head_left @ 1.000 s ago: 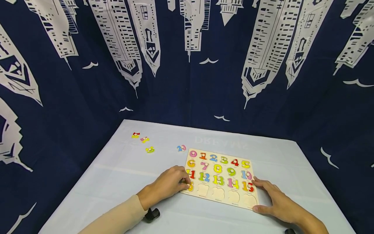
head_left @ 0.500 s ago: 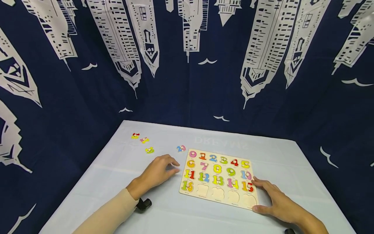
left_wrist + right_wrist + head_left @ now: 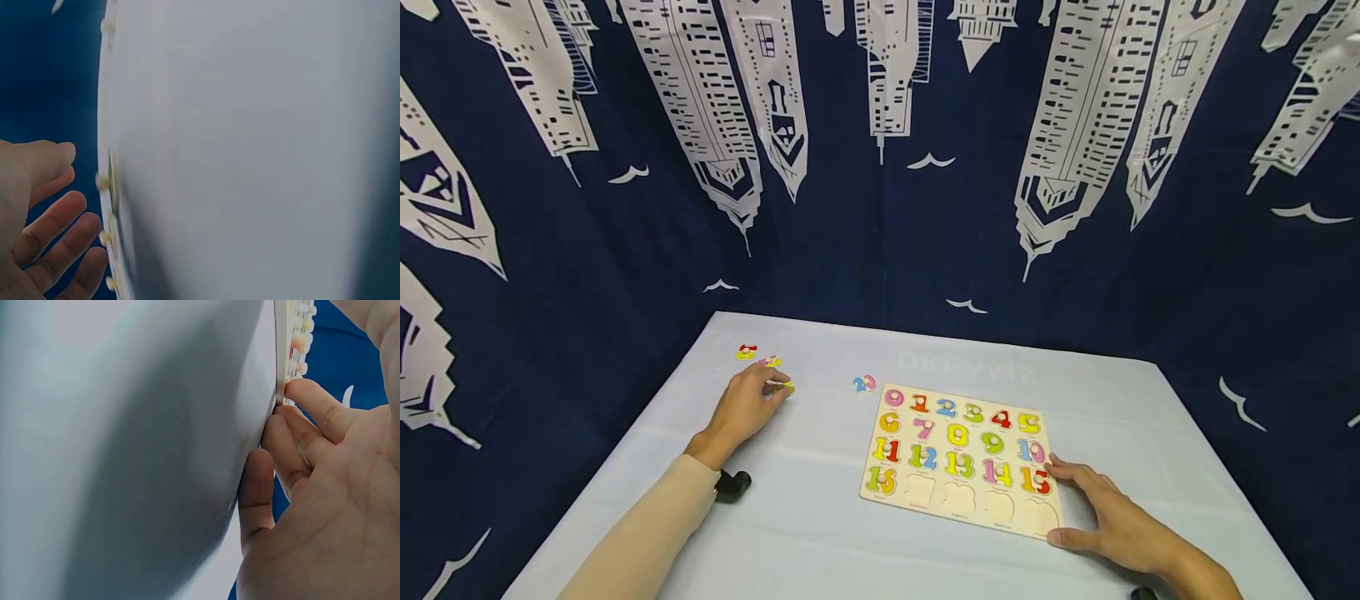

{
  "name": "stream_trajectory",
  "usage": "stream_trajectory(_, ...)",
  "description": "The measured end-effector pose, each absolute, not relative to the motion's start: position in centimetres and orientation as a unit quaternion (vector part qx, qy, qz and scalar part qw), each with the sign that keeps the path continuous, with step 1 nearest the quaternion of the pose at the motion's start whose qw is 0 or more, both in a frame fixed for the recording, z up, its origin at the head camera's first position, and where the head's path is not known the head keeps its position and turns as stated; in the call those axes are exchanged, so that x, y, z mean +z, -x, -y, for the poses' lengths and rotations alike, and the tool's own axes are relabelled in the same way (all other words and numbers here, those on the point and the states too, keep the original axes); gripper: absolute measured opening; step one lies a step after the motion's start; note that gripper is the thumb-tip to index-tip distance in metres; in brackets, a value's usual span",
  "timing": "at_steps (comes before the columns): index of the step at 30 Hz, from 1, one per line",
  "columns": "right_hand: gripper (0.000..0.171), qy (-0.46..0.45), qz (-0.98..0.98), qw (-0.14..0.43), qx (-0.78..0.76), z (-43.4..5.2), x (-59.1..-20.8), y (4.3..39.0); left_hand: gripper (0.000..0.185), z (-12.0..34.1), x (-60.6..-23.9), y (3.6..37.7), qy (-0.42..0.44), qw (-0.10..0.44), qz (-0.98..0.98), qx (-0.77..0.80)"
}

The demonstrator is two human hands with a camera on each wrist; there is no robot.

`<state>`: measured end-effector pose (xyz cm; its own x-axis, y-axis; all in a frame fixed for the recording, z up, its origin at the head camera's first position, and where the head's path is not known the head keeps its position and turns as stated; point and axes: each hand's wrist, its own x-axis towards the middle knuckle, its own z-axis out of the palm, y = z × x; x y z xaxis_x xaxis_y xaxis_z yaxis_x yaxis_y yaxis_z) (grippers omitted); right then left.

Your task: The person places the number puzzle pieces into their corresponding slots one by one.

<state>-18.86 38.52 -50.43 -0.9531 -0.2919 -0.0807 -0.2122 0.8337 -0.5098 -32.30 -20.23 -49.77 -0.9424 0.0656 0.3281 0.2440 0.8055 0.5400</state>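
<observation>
wooden board lies flat on the pale table, its top three rows filled with coloured numbers and a yellow one seated at the near-left corner; four slots beside that one stand bare. the right hand rests on the table against the board's near-right corner, fingers relaxed and straight, fingertips touching the edge and thumb lying along the near side. in the right wrist view the fingers press against the thin edge of the board, holding nothing.

the left hand is stretched out well to the left of the board, palm down, sleeve trailing behind it. just at its fingertips lies a yellow piece, partly hidden by the fingers; whether they pinch it or only touch it cannot be told from the head view. in the left wrist view the fingers look loosely spread, with small knobbed pieces seen edge-on just beyond them. a pink piece sits just past the fingertips, and a red and yellow piece a little farther and to the left. a blue and pink piece lies to the right of the left hand, near the board's far-left corner.
</observation>
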Motion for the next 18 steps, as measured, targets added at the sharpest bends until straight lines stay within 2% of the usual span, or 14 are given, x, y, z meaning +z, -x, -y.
stream_trajectory(11, 0.099, 0.13, -0.957, 0.069, -0.251, -38.5, -50.7, 18.6, 0.034, 23.5, -50.3, 35.4, 0.005, 0.139, 0.941, -0.308)
stream_trajectory(18, 0.099, 0.129, -0.957, 0.069, -0.248, -38.4, -50.5, 18.6, 0.042, 24.0, -50.4, 37.4, 0.011, 0.129, 0.947, -0.294)
